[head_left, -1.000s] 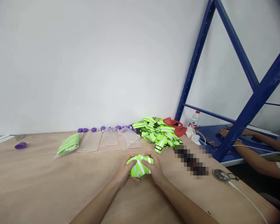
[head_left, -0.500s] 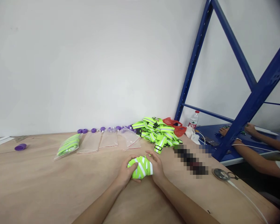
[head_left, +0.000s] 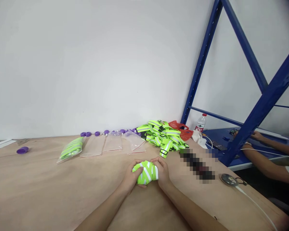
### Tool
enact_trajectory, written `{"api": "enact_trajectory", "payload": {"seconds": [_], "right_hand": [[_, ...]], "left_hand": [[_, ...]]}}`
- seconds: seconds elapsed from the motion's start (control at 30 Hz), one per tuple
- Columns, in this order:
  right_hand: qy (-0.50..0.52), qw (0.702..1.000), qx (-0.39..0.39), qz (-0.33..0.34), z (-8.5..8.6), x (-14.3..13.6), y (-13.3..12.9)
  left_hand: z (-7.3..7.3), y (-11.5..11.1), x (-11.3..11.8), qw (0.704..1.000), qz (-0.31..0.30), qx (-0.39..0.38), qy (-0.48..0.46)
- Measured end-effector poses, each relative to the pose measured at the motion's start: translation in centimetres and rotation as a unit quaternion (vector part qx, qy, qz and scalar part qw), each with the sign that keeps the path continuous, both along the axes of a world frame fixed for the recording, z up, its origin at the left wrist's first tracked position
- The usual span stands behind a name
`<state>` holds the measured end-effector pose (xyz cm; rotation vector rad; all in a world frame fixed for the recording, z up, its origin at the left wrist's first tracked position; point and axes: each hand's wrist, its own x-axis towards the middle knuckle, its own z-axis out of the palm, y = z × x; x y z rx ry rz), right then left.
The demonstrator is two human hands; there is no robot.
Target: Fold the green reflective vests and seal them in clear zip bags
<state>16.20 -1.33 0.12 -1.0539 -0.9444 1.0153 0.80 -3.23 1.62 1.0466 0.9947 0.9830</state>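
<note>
Between my two hands is a wound bundle of neon yellow-green reflective strap (head_left: 146,173) with silver stripes, held just over the table. My left hand (head_left: 133,175) grips its left side, thumb across the front and fingers behind and below. On the right side, my right hand (head_left: 162,171) is closed on the bundle's edge, fingers curled over the top. Beyond my hands lies a loose pile of the same reflective straps (head_left: 159,134) with black buckles. Flat clear zip bags (head_left: 92,147) lie left of that pile. One filled bag (head_left: 71,149) contains a folded green strap.
Small purple caps (head_left: 97,133) line the wall, and a purple cup (head_left: 22,150) lies at the left. A red plastic bag (head_left: 180,128), a water bottle (head_left: 201,123) and a round device with a cable (head_left: 228,179) are at right. Past the blue rack post (head_left: 262,106), another person's arms work.
My right fingers have curled in closer on the bundle's upper right edge. The bundle stays nearly in place. The other person's hands have shifted slightly.
</note>
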Motion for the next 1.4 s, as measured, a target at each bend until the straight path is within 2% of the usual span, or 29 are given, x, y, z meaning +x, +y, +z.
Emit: {"api": "enact_trajectory", "payload": {"seconds": [0.2, 0.3, 0.37, 0.5, 0.77, 0.9, 1.1, 1.27, 1.4], "right_hand": [[-0.069, 0.996, 0.061, -0.007, 1.0, -0.1, -0.5], [-0.148, 0.985, 0.088, 0.0, 1.3, 0.0, -1.0], [-0.2, 0.975, 0.098, 0.012, 1.4, 0.1, -1.4], [-0.237, 0.966, 0.1, 0.029, 1.9, 0.1, -1.9], [-0.243, 0.945, 0.16, 0.151, 2.4, 0.3, -1.9], [-0.251, 0.928, 0.208, 0.182, 2.3, 0.4, -1.8], [-0.221, 0.943, 0.191, 0.159, 2.2, 0.1, -1.5], [-0.224, 0.946, 0.17, 0.161, 2.2, 0.1, -1.3], [-0.212, 0.957, 0.142, 0.136, 2.1, 0.2, -1.2]], "left_hand": [[0.1, 0.1, -0.2, 1.0, -0.003, -0.013, -0.024], [0.1, -0.1, -0.3, 0.999, -0.006, -0.013, -0.034], [0.1, -0.2, -0.4, 0.999, -0.008, -0.007, -0.043], [0.3, -0.4, -0.7, 0.998, -0.021, 0.01, -0.058], [0.2, -0.1, -1.4, 0.996, -0.056, 0.01, -0.071], [-0.3, 0.2, -1.7, 0.995, -0.073, 0.016, -0.072], [-0.6, 0.5, -1.8, 0.993, -0.086, 0.007, -0.075], [-0.3, 0.4, -2.0, 0.992, -0.09, -0.005, -0.089], [0.0, 0.5, -2.2, 0.99, -0.095, -0.015, -0.099]]}}
